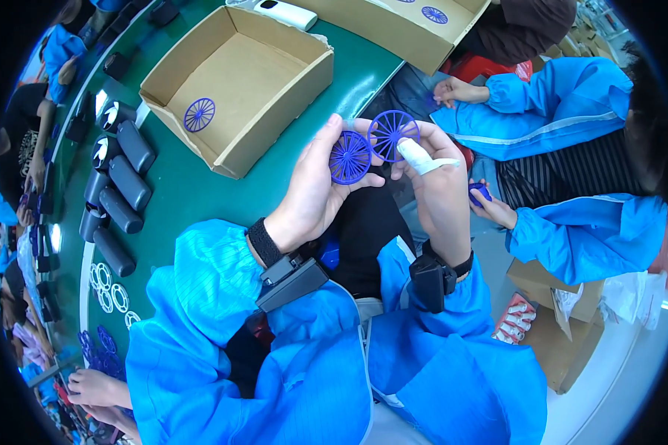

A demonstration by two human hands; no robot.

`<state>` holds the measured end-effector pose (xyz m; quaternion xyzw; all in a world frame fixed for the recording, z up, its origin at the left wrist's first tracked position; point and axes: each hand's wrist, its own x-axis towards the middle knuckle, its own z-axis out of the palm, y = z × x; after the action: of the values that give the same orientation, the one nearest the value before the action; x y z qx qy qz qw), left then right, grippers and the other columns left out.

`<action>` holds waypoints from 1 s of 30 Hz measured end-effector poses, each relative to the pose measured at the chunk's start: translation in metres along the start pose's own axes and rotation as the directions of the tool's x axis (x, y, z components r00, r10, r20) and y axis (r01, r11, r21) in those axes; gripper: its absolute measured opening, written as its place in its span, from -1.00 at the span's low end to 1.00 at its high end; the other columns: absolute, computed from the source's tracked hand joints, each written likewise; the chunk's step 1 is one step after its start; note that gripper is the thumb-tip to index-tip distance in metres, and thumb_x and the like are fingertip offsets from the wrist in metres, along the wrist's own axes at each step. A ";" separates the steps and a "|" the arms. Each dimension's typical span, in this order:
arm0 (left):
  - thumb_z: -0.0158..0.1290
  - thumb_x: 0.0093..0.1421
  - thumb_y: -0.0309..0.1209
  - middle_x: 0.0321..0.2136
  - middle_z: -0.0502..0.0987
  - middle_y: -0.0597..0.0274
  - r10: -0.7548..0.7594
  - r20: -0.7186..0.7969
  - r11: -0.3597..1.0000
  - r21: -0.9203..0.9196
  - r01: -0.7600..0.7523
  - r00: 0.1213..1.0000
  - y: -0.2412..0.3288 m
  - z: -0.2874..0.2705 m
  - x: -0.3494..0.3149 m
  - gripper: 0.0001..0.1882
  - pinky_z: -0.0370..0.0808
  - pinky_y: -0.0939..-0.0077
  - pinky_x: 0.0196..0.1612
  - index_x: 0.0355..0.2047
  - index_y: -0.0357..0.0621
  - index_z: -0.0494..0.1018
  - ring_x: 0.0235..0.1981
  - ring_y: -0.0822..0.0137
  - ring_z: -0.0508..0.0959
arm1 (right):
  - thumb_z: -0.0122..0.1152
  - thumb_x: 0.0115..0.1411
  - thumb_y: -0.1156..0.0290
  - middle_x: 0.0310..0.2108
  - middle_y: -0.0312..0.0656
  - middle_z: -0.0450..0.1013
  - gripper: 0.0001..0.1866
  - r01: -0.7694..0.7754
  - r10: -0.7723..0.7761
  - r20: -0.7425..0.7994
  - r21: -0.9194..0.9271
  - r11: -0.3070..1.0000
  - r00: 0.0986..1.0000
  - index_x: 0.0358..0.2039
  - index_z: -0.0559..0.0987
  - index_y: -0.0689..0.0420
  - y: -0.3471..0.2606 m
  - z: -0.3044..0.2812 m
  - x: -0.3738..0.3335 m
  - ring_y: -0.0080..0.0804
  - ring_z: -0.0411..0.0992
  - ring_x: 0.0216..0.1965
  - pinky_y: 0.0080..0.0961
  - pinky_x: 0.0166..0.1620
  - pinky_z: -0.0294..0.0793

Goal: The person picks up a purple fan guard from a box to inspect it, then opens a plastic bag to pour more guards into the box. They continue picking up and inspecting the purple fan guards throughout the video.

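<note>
In my left hand (pixel 321 178) I grip a purple spoked wheel (pixel 350 157) by its rim, between thumb and fingers. A second purple wheel (pixel 384 127) is in my right hand (pixel 436 167), whose thumb has a white wrapping (pixel 420 157) and presses on the wheel's face. The two wheels face up side by side, their rims close together; I cannot tell whether they touch. Both hands are above my lap, just off the table's edge. Beyond them, an open cardboard box (pixel 271 111) has one purple wheel (pixel 200 115) lying inside.
The green table (pixel 178 200) holds dark cylinders (pixel 125 194), white rings (pixel 119 297) and more purple wheels (pixel 105 356). Another cardboard box (pixel 382 30) stands at the far side. A co-worker in blue sleeves (pixel 564 104) sits at right, holding a purple part (pixel 480 194). Other people work at left.
</note>
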<state>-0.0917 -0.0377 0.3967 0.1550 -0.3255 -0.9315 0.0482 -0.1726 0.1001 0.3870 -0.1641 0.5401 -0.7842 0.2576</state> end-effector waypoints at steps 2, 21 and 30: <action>-0.13 0.27 -0.25 -0.29 0.45 0.15 0.003 -0.004 1.000 0.007 -0.003 1.000 -0.002 -0.001 0.000 -0.69 0.54 0.56 -0.36 -0.13 -0.24 0.32 -0.35 0.44 0.51 | 0.11 0.09 0.60 -0.27 -0.21 0.38 -0.76 0.180 -0.177 0.034 -0.143 0.973 0.984 -0.19 0.42 0.25 0.002 -0.002 -0.001 -0.56 0.40 -0.35 -0.69 -0.28 0.38; 0.02 0.16 -0.43 -0.39 0.41 0.21 0.148 0.038 0.951 0.268 -0.153 0.988 -0.007 -0.006 0.004 -0.73 0.43 0.63 -0.48 -0.14 -0.21 0.30 -0.40 0.47 0.46 | 0.03 0.12 0.47 -0.07 -0.12 0.34 -0.66 0.372 -0.257 0.307 -0.420 0.828 0.917 -0.08 0.47 0.28 0.005 -0.010 -0.014 -0.49 0.35 -0.25 -0.60 -0.17 0.33; -0.18 0.27 -0.16 -0.18 0.40 0.07 0.157 -0.059 0.986 0.062 -0.153 0.986 -0.002 -0.004 0.004 -0.59 0.50 0.45 -0.25 -0.04 -0.22 0.24 -0.16 0.31 0.47 | 0.01 0.10 0.51 -0.08 -0.13 0.34 -0.59 0.393 -0.267 0.313 -0.473 0.788 0.911 0.00 0.41 0.27 0.002 -0.015 -0.016 -0.52 0.33 -0.25 -0.62 -0.16 0.32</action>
<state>-0.0940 -0.0390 0.3913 0.1602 -0.3614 -0.9098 0.1265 -0.1673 0.1201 0.3800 -0.4100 0.6628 -0.6147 0.1213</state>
